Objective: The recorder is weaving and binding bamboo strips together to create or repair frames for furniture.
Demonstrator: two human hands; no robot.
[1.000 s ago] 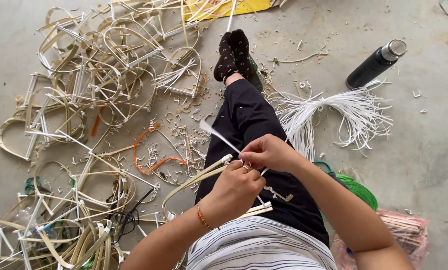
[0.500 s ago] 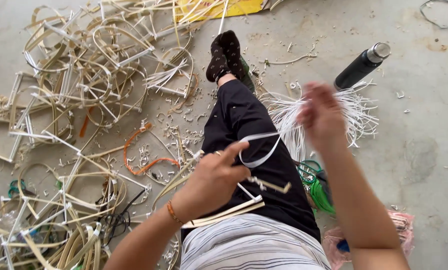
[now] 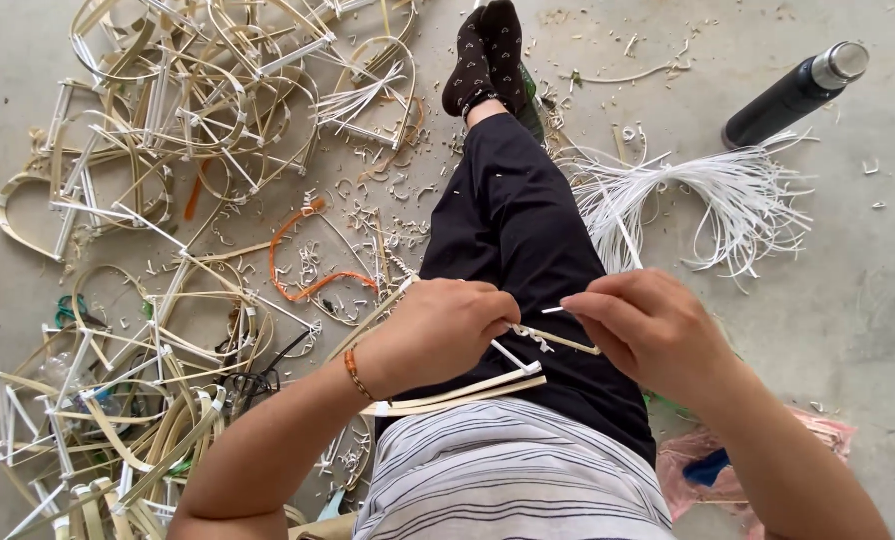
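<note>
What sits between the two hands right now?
In the head view, a thin white strip and a tan cane piece span from left hand to right hand.

Striped grey-white shirt [image 3: 513, 470], black trousers [image 3: 528, 250], dotted black socks [image 3: 488, 50], orange bracelet [image 3: 356, 375].

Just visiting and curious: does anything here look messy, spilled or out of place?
Yes. Short offcuts litter the concrete floor, a dark flask lies tipped on its side, and the white strips are splayed loose. Both hands seem fine.

Over the lap, the left hand [image 3: 438, 335] grips a bent bamboo-strip frame [image 3: 458, 392] while the right hand [image 3: 653, 335] pinches a white binding strip [image 3: 530, 335] at its joint; a dark flask [image 3: 793, 95] lies far right.
</note>
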